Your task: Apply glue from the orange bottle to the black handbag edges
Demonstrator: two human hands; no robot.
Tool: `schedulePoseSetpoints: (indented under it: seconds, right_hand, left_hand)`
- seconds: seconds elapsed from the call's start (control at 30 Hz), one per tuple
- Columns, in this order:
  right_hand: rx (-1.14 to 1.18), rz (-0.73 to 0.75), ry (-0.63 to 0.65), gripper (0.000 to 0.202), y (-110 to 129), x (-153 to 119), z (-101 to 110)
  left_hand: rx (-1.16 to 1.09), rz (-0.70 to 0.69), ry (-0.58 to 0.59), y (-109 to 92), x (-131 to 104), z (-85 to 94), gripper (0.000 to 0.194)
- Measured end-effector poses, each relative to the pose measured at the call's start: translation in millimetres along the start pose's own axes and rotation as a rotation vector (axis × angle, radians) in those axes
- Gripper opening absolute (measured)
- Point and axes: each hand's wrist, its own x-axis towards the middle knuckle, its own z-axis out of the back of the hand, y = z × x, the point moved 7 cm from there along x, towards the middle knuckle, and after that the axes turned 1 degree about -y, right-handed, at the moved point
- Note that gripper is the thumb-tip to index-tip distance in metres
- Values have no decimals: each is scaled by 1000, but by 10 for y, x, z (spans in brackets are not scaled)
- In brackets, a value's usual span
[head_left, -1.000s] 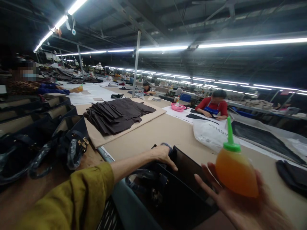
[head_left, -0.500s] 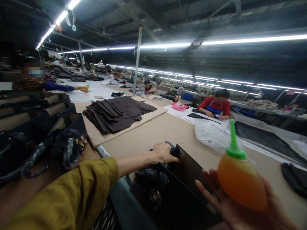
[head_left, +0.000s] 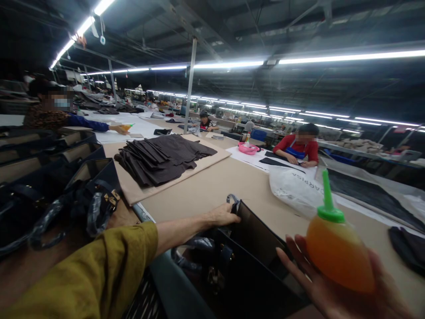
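Note:
A dark handbag (head_left: 255,266) stands open at the near table edge, its handle wrapped in clear plastic. My left hand (head_left: 223,215) grips the bag's far upper corner, its thumb over the rim. In my right hand (head_left: 335,283) rests a round squeeze bottle (head_left: 340,252) with orange liquid and a green nozzle, lying against the palm while some fingers stretch toward the bag's near side.
Dark cut pieces (head_left: 162,157) are stacked on a beige board at centre left. More dark bags (head_left: 89,177) stand at the left. A clear plastic bag (head_left: 294,186) and a pink basket (head_left: 249,149) lie ahead. People work around the table.
My left hand has shifted slightly left along with the bag's corner. My right hand and the bottle have moved slightly right. The person at the left has reached further right.

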Motion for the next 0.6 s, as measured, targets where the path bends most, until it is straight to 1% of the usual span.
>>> schedulePoseSetpoints:
  seconds: [0.1, 0.2, 0.23, 0.3, 0.37, 0.43, 0.53, 0.6]
  right_hand:
    - [42, -13, 14, 43, 69, 62, 108]
    - [129, -103, 40, 46, 87, 101, 190]
    - [150, -130, 53, 47, 91, 101, 205]
    - [178, -143, 70, 51, 112, 83, 231]
    - [181, -105, 57, 48, 148, 38, 272]
    - [172, -54, 36, 43, 184, -27, 318]
    - [177, -20, -2, 39, 209, -123, 403]
    - [182, -34, -27, 40, 193, -173, 464]
  left_hand:
    - [-102, 4, 67, -17, -38, 7, 23]
    - [-199, -25, 105, -88, -90, 9, 28]
    - [-231, -38, 91, -126, -109, 21, 31]
    - [-264, -66, 24, -216, -150, 67, 34]
    - [-229, -100, -54, -331, -198, 122, 30]
    - [-159, -147, -79, -476, -242, 153, 27]
    - [-43, -213, -27, -734, -284, 155, 29]
    - [60, -230, 26, -924, -296, 143, 33]
